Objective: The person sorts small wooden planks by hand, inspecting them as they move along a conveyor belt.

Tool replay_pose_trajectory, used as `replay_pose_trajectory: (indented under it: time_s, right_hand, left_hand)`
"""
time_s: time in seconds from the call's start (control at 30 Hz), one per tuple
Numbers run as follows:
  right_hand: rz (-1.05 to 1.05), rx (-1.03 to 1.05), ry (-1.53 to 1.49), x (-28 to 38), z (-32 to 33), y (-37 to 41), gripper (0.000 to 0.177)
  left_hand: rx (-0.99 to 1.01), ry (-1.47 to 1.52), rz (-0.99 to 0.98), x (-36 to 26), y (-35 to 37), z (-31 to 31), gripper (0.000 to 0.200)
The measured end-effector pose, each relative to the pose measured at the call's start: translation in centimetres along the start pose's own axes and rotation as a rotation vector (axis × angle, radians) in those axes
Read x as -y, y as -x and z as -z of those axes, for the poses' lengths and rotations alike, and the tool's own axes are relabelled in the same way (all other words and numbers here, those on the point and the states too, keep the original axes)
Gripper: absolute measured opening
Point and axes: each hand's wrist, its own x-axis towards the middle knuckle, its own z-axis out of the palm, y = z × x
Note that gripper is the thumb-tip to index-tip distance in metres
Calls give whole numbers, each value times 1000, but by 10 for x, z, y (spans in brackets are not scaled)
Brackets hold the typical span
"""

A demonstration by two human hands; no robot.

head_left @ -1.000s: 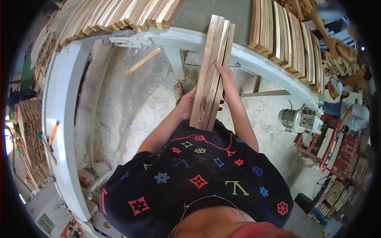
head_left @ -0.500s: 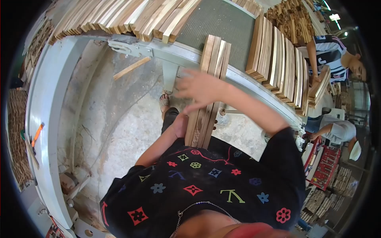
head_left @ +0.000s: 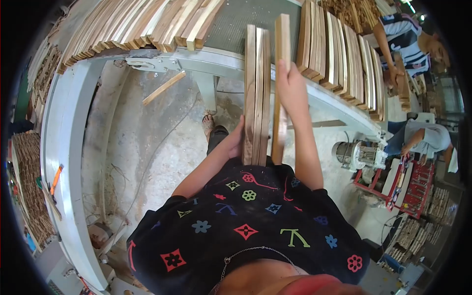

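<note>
Several wooden strips [head_left: 255, 93] stand side by side in front of my body, their near ends by my shirt and their far ends over the conveyor edge. My left hand [head_left: 237, 139] is wrapped round their left side, its fingers partly hidden. To the right, my right hand [head_left: 291, 88] grips one separate strip [head_left: 282, 44], with a narrow gap between it and the others.
A conveyor [head_left: 246, 24] with a metal frame carries a long row of strips [head_left: 142, 24] at left and another row [head_left: 339, 54] at right. Two people are at the right, one holding wood. A loose strip [head_left: 164, 87] lies on the floor.
My right hand has moved right and down from above the bundle and now holds one strip apart from it. The view has shifted slightly, and the strips stand more upright in it.
</note>
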Motion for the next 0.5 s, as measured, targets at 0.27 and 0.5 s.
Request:
replay_pose_trajectory:
  time_s: [0.27, 0.5]
  right_hand:
    - [-124, 131, -28, -26, -33, 3, 52]
    - [-370, 195, -947, -42, -53, 44, 53]
  left_hand:
    - [95, 98, -55, -12, 2, -3, 91]
    - [-40, -11, -5, -26, 6, 8, 84]
